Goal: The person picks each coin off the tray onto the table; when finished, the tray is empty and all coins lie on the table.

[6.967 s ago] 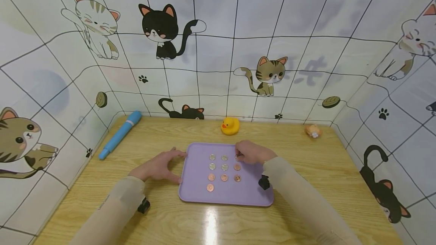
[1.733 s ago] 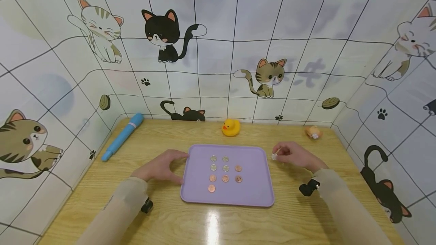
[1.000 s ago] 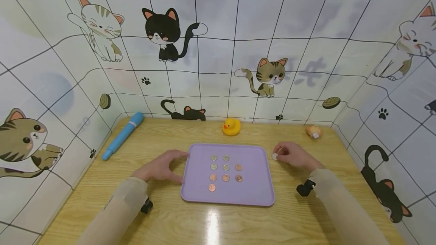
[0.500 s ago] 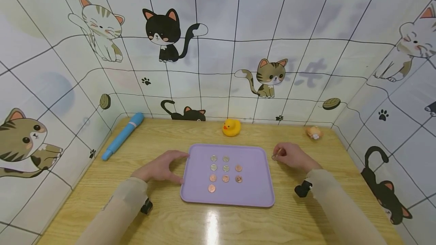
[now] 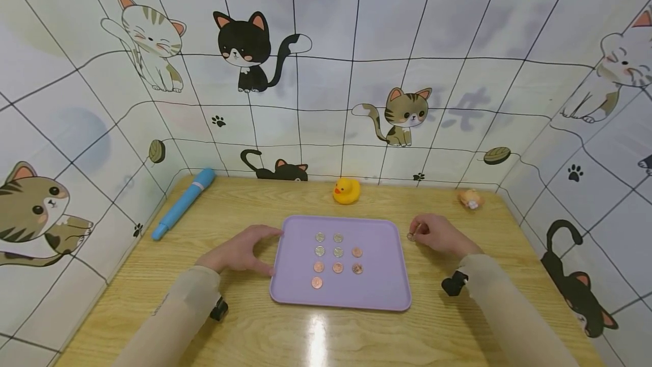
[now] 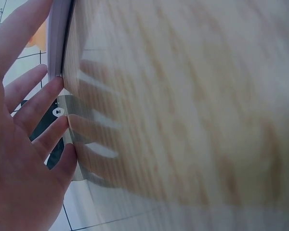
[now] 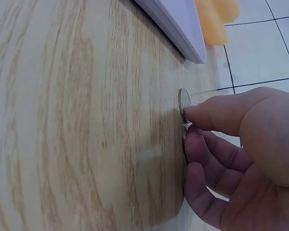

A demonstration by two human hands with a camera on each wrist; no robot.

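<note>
A lilac tray (image 5: 377, 276) lies on the wooden table with several silver coins (image 5: 320, 251) and several copper coins (image 5: 338, 268) laid out in rows. At its left edge my left hand (image 5: 239, 251) is spread, thumb and fingertips touching the rim; the left wrist view shows the fingers straight against the tray's side (image 6: 58, 43). Just right of the tray my right hand (image 5: 440, 235) pinches a silver coin (image 7: 184, 102) at the tabletop. Thumb and curled fingers partly cover that coin.
A yellow rubber duck (image 5: 347, 191) sits behind the tray. At the back left lies a blue marker-like stick (image 5: 183, 205), and at the back right a small orange-and-white figure (image 5: 471, 199). Cat-printed sheeting (image 5: 326, 84) encloses the table's back and sides.
My right hand has moved from the tray's upper right coin spot to the table on the right, carrying a silver coin. Lately the coin has tilted slightly in its fingers. My left hand has stayed.
</note>
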